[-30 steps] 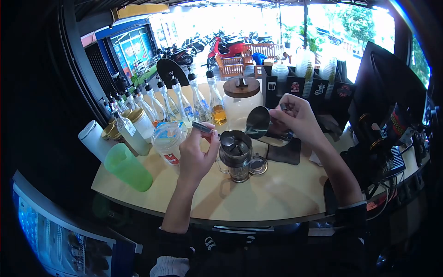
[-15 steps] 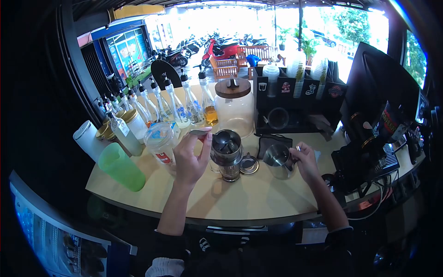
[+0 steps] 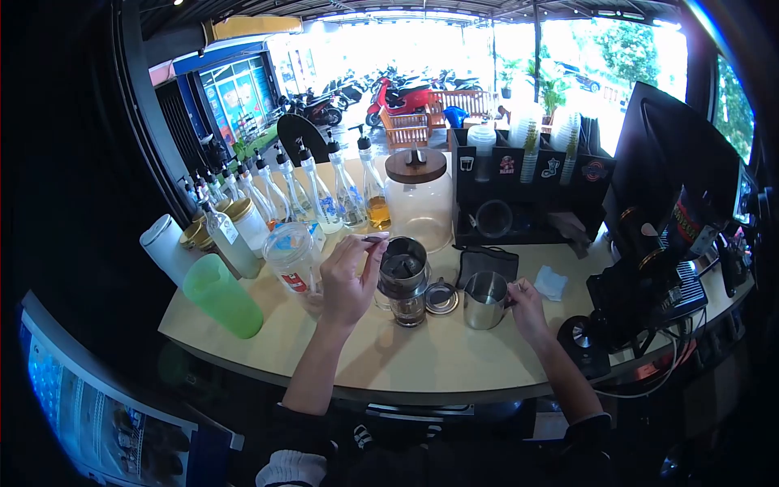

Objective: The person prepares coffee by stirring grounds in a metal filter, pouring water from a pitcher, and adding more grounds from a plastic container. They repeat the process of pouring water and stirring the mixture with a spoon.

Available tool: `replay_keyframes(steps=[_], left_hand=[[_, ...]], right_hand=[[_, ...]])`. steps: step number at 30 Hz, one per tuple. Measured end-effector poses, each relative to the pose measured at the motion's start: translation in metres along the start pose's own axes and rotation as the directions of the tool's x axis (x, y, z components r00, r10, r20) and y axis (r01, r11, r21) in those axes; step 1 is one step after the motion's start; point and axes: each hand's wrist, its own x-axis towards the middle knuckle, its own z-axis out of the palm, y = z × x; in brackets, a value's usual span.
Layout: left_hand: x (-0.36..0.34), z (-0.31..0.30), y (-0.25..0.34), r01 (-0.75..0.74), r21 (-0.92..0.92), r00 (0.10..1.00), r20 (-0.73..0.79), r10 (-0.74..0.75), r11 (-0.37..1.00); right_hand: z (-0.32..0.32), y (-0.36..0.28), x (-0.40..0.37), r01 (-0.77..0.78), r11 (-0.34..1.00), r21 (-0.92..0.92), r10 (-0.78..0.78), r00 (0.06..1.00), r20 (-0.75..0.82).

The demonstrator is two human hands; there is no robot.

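My left hand (image 3: 350, 276) is closed in a pinch on the handle end of a spoon (image 3: 376, 239), at the rim of a metal drip filter (image 3: 403, 280). The spoon's bowl is hard to make out against the dark inside of the filter. Below the filter stands a clear glass mug (image 3: 408, 310). My right hand (image 3: 529, 309) grips the handle of a steel milk pitcher (image 3: 484, 302), which is upright at the counter top. Between filter and pitcher lies a round metal lid (image 3: 441, 298).
To the left are a green tumbler (image 3: 222, 296), a clear plastic tub (image 3: 292, 260) and a row of pump bottles (image 3: 329, 195). Behind stand a wood-lidded glass jar (image 3: 418, 203) and a black cup rack (image 3: 527, 195). Black equipment (image 3: 641, 284) occupies the right.
The spoon has gone lower into the filter, its bowl no longer clearly visible. The pitcher, blurred before, now appears upright and steady. The whole view has shifted slightly.
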Motion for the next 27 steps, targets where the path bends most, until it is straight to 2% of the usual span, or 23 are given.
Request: replay_keyframes(steps=[2,4,5,7,8,9,10,12,14,15,16,17,18,20,21,22,24,25,26,27], left_hand=[[0.001,0.001,0.000,-0.021,0.016,1.000,-0.005,0.021,1.000],[0.002,0.002,0.001,-0.024,0.007,1.000,-0.003,0.024,1.000],[0.002,0.002,0.002,-0.026,0.001,1.000,-0.002,0.026,1.000],[0.002,0.002,0.004,-0.025,-0.006,1.000,0.001,0.026,1.000],[0.002,0.002,0.005,-0.026,-0.014,1.000,0.006,0.026,1.000],[0.002,0.003,0.005,-0.024,-0.012,1.000,0.002,0.024,1.000],[0.003,0.004,0.004,-0.083,0.010,0.997,0.005,0.083,0.996],[0.005,0.007,0.006,-0.140,0.034,0.990,0.013,0.140,0.990],[0.008,0.009,0.009,-0.209,0.118,0.977,0.067,0.202,0.971],[0.008,0.008,0.008,-0.246,0.096,0.963,0.134,0.233,0.964],[0.008,0.009,0.009,-0.248,0.094,0.963,0.135,0.234,0.964],[0.010,0.010,0.012,-0.300,0.140,0.948,0.158,0.278,0.944],[0.010,0.011,0.014,-0.350,0.186,0.930,0.182,0.318,0.918],[0.008,0.013,0.009,-0.339,0.199,0.937,0.157,0.312,0.919],[0.008,0.013,0.007,-0.328,0.210,0.943,0.132,0.305,0.921],[0.009,0.009,0.006,-0.326,0.215,0.944,0.130,0.304,0.921],[0.011,-0.002,0.003,-0.161,0.101,0.973,0.181,0.141,0.982],[0.011,-0.006,0.000,-0.160,0.105,0.974,0.178,0.140,0.982],[0.011,-0.010,-0.002,-0.080,0.101,0.976,0.212,0.057,0.992],[0.010,-0.013,-0.004,0.002,0.099,0.968,0.248,-0.027,0.995]], right_hand=[[-0.001,0.000,-0.001,-0.038,0.999,-0.036,0.038,0.999,0.001],[-0.006,-0.001,0.002,-0.032,0.964,-0.265,0.041,0.999,0.029],[-0.003,-0.005,0.002,-0.032,0.964,-0.266,0.041,0.999,0.030],[0.007,-0.025,0.002,0.119,0.842,-0.527,-0.146,0.989,-0.010],[0.015,-0.037,0.003,0.120,0.841,-0.528,-0.145,0.989,-0.006],[0.025,-0.051,0.006,0.282,0.686,-0.671,-0.290,0.951,0.104],[0.038,-0.067,0.008,0.425,0.482,-0.766,-0.403,0.884,0.237],[0.087,-0.102,0.000,0.562,0.532,-0.634,-0.401,0.826,0.396],[0.126,-0.123,-0.004,0.620,0.553,-0.557,-0.355,0.780,0.516],[0.143,-0.131,-0.005,0.619,0.553,-0.558,-0.355,0.781,0.514],[0.160,-0.138,-0.006,0.648,0.564,-0.512,-0.340,0.747,0.571],[0.171,-0.141,-0.004,0.674,0.575,-0.464,-0.326,0.709,0.626],[0.176,-0.137,0.005,0.674,0.576,-0.462,-0.326,0.708,0.626],[0.187,-0.125,0.020,0.863,0.372,-0.341,-0.487,0.495,0.720],[0.190,-0.124,0.019,0.823,0.442,-0.358,-0.492,0.556,0.670],[0.191,-0.125,0.018,0.824,0.443,-0.353,-0.491,0.552,0.673],[0.187,-0.129,0.019,0.790,0.453,-0.413,-0.454,0.603,0.656],[0.185,-0.125,0.023,0.806,0.429,-0.408,-0.513,0.589,0.624],[0.181,-0.126,0.024,0.806,0.431,-0.405,-0.511,0.588,0.627],[0.177,-0.129,0.024,0.765,0.462,-0.450,-0.465,0.640,0.611]])
